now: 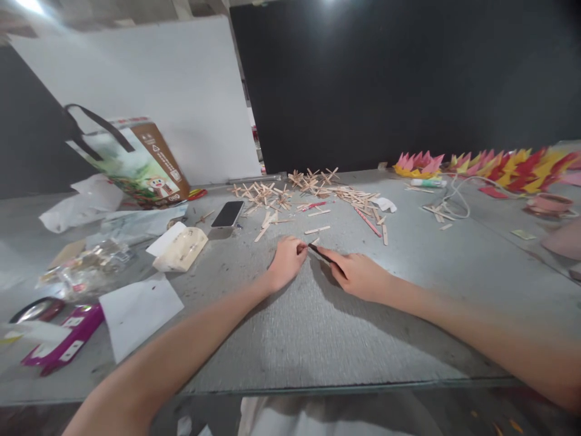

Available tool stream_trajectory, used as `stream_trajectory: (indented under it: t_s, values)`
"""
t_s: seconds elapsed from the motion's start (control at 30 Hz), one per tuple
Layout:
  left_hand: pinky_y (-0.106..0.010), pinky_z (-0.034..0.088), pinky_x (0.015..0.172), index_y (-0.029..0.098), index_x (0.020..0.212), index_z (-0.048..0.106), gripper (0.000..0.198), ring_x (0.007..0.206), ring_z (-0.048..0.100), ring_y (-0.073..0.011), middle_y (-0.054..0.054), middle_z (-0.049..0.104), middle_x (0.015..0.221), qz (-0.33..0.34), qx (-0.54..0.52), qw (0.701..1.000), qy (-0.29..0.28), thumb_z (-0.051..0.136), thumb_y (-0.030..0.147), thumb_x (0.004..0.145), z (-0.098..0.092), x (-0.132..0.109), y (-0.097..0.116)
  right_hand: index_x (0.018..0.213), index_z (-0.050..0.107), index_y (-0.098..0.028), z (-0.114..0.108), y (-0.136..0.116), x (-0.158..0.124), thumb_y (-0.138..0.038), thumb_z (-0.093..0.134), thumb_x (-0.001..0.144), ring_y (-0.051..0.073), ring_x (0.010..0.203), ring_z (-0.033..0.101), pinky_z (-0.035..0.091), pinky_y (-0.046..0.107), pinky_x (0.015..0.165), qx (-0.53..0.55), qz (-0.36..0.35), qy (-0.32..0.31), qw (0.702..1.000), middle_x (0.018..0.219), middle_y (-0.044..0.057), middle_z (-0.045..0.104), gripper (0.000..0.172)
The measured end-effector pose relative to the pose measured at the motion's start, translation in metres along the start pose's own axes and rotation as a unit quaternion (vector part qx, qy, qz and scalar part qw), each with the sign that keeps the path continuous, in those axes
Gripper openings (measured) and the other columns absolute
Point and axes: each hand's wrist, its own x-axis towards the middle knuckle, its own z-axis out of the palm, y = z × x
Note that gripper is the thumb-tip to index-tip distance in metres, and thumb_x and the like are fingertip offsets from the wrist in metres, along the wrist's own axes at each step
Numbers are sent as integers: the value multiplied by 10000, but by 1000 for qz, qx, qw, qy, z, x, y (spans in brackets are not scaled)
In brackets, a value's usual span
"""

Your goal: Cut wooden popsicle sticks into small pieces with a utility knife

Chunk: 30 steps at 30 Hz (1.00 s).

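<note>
Near the middle of the table, my left hand (287,263) is closed, thumb and fingers pinched together at the tip. Whatever sits in that pinch is too small to make out. From the right, my right hand (363,275) grips a thin, dark tool (321,252) with the index finger laid along it. The tool's tip points at the left fingertips, very near them. Just beyond the tool lies a short pale wooden stick, and a longer wooden stick (317,230) rests a little farther back.
Star-shaped stick bundles (267,195) and loose wooden sticks (358,198) lie at the back. A phone (227,214), a printed bag (140,163) and a purple packet (68,339) are on the left. Pink paper flowers (420,163) and a white cable (458,197) stand right.
</note>
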Motion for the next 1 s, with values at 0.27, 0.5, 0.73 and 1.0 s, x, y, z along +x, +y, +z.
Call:
stream_trajectory:
  t_s: [0.27, 0.5, 0.73, 1.0]
  values:
    - [-319, 464, 858, 176, 820, 762, 148, 848, 628, -204, -52, 707, 804, 10, 4, 1000, -1, 661, 128, 917, 0, 0, 2, 1673, 320, -202, -3, -2, 12, -319, 330, 1095, 282, 741, 744, 399, 341, 654, -24, -11, -21, 999, 922, 140, 808, 589]
    - [-303, 456, 768, 173, 785, 746, 166, 782, 619, -200, -58, 708, 778, -2, 4, 1000, 10, 646, 161, 917, 3, 0, -1, 1678, 301, -237, 0, -3, 5, -325, 306, 1103, 274, 738, 748, 369, 340, 649, -20, 4, -8, 1000, 944, 132, 813, 582]
    - [-319, 464, 834, 178, 791, 736, 158, 849, 631, -217, -57, 723, 795, 8, -5, 1000, 9, 642, 147, 913, 3, 1, -1, 1682, 284, -178, 0, -5, 7, -291, 329, 1080, 264, 692, 713, 344, 335, 643, -60, -11, -23, 998, 887, 127, 801, 614]
    - [-297, 433, 751, 173, 747, 726, 186, 740, 601, -186, -36, 698, 734, 8, -12, 1000, 8, 634, 129, 903, 4, 1, -1, 1689, 262, -205, -1, -5, 12, -316, 307, 1093, 275, 723, 723, 349, 339, 644, -64, -8, -28, 998, 919, 134, 807, 608]
